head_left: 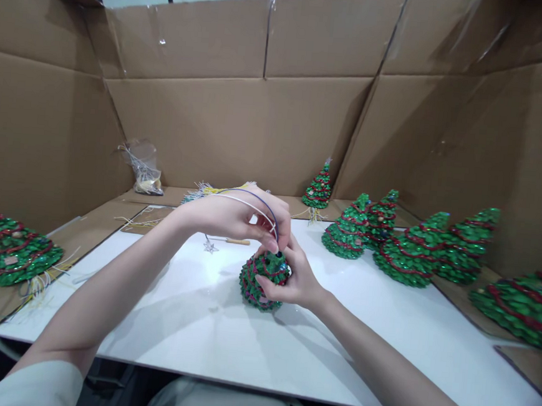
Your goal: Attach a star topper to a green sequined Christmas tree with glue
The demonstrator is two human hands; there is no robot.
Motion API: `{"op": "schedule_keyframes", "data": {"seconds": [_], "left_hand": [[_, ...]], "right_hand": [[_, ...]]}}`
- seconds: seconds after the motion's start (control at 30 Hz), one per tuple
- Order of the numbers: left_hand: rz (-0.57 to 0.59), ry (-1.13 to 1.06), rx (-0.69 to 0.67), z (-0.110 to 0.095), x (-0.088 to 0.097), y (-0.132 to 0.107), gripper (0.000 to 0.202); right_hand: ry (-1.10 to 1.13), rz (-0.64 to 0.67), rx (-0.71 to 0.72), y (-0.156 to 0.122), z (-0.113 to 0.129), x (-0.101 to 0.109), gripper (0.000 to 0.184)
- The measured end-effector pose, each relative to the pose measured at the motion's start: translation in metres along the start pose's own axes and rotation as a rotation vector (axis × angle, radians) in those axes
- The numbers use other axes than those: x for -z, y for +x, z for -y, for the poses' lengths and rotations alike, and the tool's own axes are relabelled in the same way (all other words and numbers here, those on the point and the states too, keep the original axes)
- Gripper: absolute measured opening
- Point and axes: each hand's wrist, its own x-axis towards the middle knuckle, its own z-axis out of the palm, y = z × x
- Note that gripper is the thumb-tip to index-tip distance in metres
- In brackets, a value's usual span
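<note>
A small green tree ornament [259, 282] with red bead garlands stands on the white board [186, 321] in the middle. My right hand [293, 278] wraps round its right side. My left hand [242, 216] hovers over its top, fingers pinched on thin white and blue wires [256, 203] that loop over the back of the hand down to the tree's tip.
Several finished green trees [412, 248] line the right side, one [319, 188] stands at the back, another [7, 248] at the left. A silver star [210, 246], a wooden-handled tool [235, 241], loose wire bundles [206, 190] and a plastic bag [145, 168] lie behind. Cardboard walls [239, 125] surround the table.
</note>
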Motion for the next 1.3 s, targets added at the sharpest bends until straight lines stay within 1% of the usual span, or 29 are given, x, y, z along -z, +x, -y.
{"op": "schedule_keyframes", "data": {"seconds": [0.13,0.27,0.4,0.57,0.7,0.83,0.97,1.17,1.3], "left_hand": [[0.053,0.068,-0.018,-0.014,0.0,-0.003,0.012],[0.103,0.071,-0.03,-0.025,0.0,-0.004,0.017],[0.141,0.09,-0.018,-0.031,0.001,-0.006,0.02],[0.174,0.148,0.0,-0.036,0.0,-0.009,0.021],[0.185,0.178,-0.012,-0.039,0.0,-0.011,0.022],[0.195,0.194,-0.026,-0.042,-0.001,-0.011,0.021],[0.195,0.253,-0.022,-0.044,-0.003,-0.011,0.017],[0.195,0.348,-0.03,-0.047,-0.007,-0.011,0.014],[0.185,0.34,-0.034,-0.049,-0.01,-0.011,0.015]], "right_hand": [[0.012,-0.03,0.117,-0.002,0.0,-0.003,0.04],[-0.01,-0.038,0.184,-0.004,0.001,-0.005,0.039],[-0.043,-0.056,0.223,-0.005,0.003,-0.007,0.04],[-0.035,-0.04,0.224,-0.006,0.006,-0.008,0.038],[-0.006,-0.018,0.216,-0.008,0.006,-0.009,0.034],[0.015,-0.022,0.212,-0.009,0.005,-0.009,0.029],[0.006,-0.034,0.217,-0.01,0.004,-0.009,0.027],[-0.031,-0.02,0.185,-0.009,0.006,-0.009,0.026],[-0.065,0.03,0.118,-0.011,0.004,-0.009,0.029]]}}
